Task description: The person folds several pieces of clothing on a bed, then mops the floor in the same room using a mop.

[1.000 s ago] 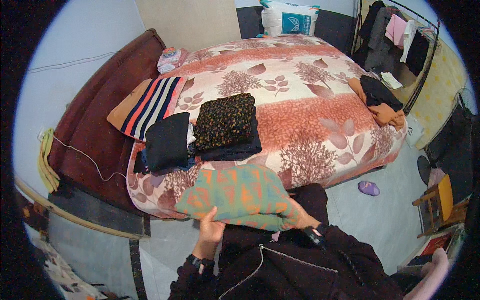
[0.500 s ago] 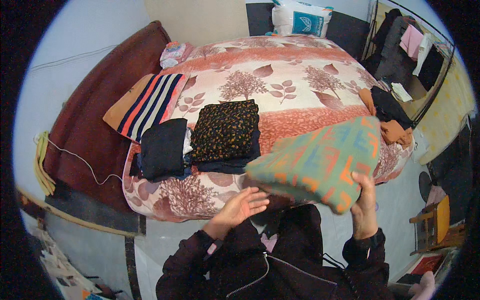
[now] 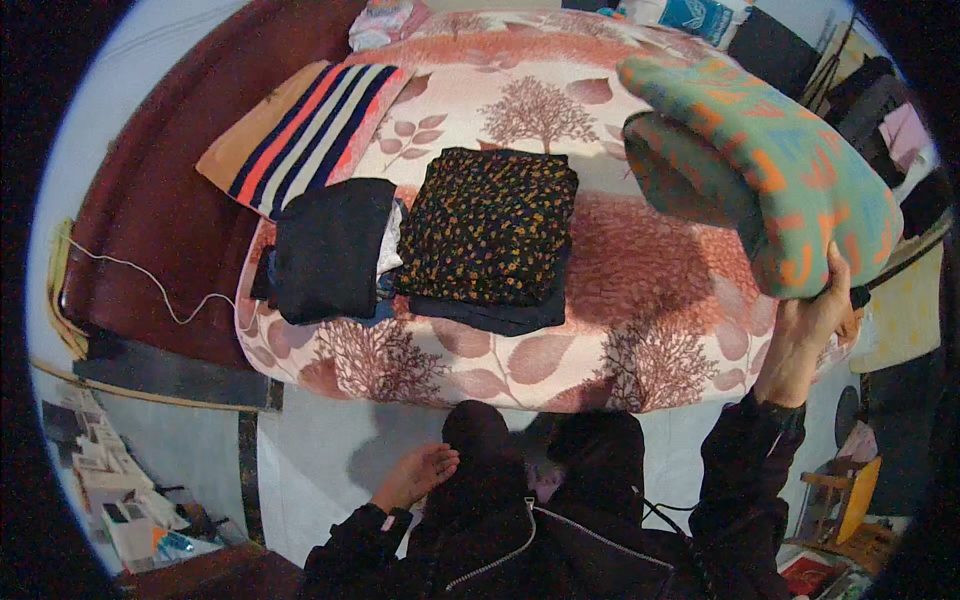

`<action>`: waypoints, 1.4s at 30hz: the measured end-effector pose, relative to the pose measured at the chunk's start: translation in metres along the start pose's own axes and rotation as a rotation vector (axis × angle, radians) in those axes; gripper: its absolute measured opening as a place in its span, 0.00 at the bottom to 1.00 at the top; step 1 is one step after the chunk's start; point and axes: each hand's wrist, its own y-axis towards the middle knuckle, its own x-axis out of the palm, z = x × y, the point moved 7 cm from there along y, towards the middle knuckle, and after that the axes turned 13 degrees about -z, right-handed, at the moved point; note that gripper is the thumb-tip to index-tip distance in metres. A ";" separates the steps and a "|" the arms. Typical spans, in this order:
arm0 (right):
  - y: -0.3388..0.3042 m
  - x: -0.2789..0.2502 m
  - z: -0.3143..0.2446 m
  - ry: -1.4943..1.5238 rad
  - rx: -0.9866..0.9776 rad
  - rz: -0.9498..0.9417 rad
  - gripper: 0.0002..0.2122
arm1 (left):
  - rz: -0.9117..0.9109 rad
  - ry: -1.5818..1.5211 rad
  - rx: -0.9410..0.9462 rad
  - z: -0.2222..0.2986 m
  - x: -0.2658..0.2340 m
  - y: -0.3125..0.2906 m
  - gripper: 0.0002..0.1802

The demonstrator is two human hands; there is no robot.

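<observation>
My right hand [image 3: 818, 312] grips the lower edge of a folded green blanket [image 3: 800, 170] with an orange and blue pattern. The blanket is raised over the right part of the bed, its folded layers drooping to the left. My left hand [image 3: 418, 476] hangs low near my leg, fingers stretched out and holding nothing. On the bed [image 3: 640, 370] a folded black cloth with small yellow flowers [image 3: 490, 225] lies on dark folded cloth. Left of it sits a pile topped by a folded dark garment [image 3: 335, 250]. A striped folded cloth [image 3: 310, 130] lies at the far left.
A dark red headboard [image 3: 150, 200] borders the bed on the left, with a white cable [image 3: 150, 290] across it. Hanging clothes [image 3: 870, 110] are at the far right. A small wooden chair [image 3: 850, 505] stands at the lower right.
My right hand has carried the green blanket up, away from me and to the right over the bed. My left hand has dropped down and toward my body. The view has shifted.
</observation>
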 end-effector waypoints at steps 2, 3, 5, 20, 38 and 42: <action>-0.015 -0.009 0.048 -0.027 -0.001 0.000 0.24 | 0.151 -0.046 -0.023 -0.011 -0.022 0.004 0.14; -0.032 -0.020 0.081 -0.058 0.043 0.017 0.26 | 0.103 0.166 0.017 -0.007 -0.024 0.009 0.14; -0.077 -0.049 0.159 -0.095 0.231 0.062 0.31 | 0.125 0.390 0.000 -0.005 -0.035 0.015 0.14; -0.305 -0.147 0.267 -0.824 1.804 -0.751 0.06 | 0.275 -0.375 0.109 -0.024 -0.019 -0.037 0.14; -0.279 0.138 0.314 0.248 1.977 -1.146 0.13 | 0.636 -0.817 0.411 -0.125 -0.035 -0.321 0.12; -0.257 0.198 0.325 -0.341 1.199 -1.932 0.12 | 0.715 -0.799 0.530 -0.124 -0.008 -0.329 0.12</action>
